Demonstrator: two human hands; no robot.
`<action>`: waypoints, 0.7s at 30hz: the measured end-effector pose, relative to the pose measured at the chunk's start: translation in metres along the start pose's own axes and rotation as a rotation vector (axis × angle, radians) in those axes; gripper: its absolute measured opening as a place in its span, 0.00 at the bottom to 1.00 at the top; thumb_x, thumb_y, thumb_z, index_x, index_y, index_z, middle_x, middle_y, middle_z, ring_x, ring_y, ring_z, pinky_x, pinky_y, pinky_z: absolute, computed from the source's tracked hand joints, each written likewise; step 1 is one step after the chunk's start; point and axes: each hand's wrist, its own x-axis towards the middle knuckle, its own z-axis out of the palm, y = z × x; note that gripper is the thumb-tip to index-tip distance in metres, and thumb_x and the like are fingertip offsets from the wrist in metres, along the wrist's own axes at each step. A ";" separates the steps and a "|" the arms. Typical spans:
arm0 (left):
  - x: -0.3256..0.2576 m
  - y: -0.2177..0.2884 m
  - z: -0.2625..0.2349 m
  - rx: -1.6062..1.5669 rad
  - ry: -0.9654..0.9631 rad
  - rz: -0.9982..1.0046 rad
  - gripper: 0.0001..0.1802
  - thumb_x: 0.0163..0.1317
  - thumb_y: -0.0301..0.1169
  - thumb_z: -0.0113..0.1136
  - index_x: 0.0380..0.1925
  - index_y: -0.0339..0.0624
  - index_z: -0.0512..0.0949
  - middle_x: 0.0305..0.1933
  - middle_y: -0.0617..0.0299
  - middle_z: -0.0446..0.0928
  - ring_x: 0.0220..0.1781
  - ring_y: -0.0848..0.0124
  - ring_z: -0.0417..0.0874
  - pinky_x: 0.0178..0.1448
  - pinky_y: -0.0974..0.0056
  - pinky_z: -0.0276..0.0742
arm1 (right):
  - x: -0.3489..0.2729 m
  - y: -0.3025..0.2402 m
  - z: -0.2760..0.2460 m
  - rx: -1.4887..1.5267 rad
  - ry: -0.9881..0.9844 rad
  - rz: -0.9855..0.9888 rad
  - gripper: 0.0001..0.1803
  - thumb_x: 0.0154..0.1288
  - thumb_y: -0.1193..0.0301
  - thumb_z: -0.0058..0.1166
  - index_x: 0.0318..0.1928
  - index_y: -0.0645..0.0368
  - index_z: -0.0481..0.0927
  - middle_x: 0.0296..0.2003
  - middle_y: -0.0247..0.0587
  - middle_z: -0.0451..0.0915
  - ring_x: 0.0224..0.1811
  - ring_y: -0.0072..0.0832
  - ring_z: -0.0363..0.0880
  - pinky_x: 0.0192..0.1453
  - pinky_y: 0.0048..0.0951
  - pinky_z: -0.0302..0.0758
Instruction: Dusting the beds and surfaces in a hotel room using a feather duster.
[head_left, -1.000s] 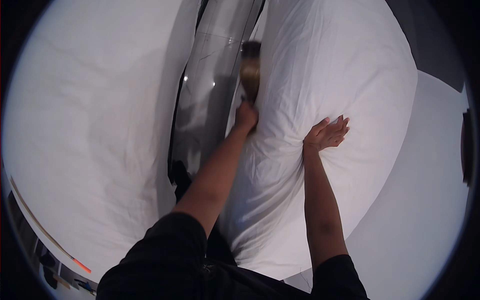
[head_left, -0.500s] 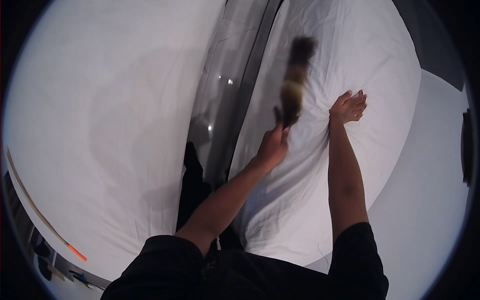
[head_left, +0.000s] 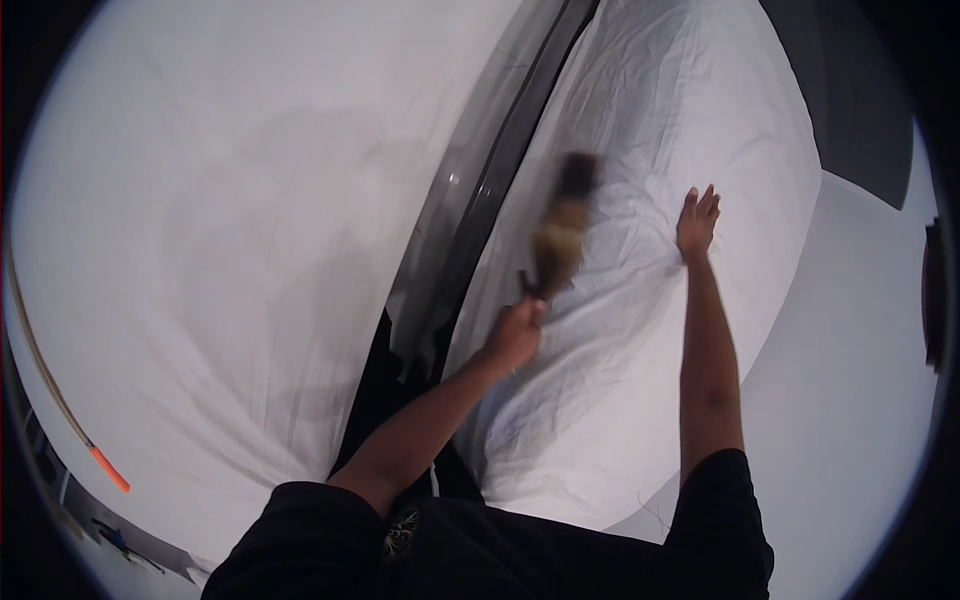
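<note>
My left hand (head_left: 515, 335) is closed around the handle of a hand brush (head_left: 560, 240), which is tan and dark brown. Motion blurs the brush, so I cannot tell whether it touches the white sheet (head_left: 590, 400) below it. Farther right, my right hand (head_left: 697, 222) rests on the same sheet with its fingers spread. Creases in the cloth run between the two hands and down toward me.
A second white-covered bed (head_left: 230, 250) fills the left. Between the beds runs a narrow gap with a shiny tiled floor (head_left: 445, 200) and a dark bed edge (head_left: 510, 140). A thin stick with an orange end (head_left: 110, 470) lies far left. Dark grey panel (head_left: 850, 100) at upper right.
The brush and my left hand have moved nearer to me and a little left. My right hand has shifted slightly on the sheet, and the view has turned a little.
</note>
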 end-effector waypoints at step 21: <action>0.098 0.015 0.005 0.146 0.307 0.054 0.14 0.61 0.34 0.41 0.44 0.43 0.69 0.29 0.41 0.74 0.35 0.43 0.73 0.36 0.46 0.68 | -0.015 -0.007 0.031 0.070 0.326 0.019 0.30 0.63 0.53 0.29 0.57 0.62 0.58 0.59 0.52 0.56 0.63 0.43 0.49 0.63 0.44 0.45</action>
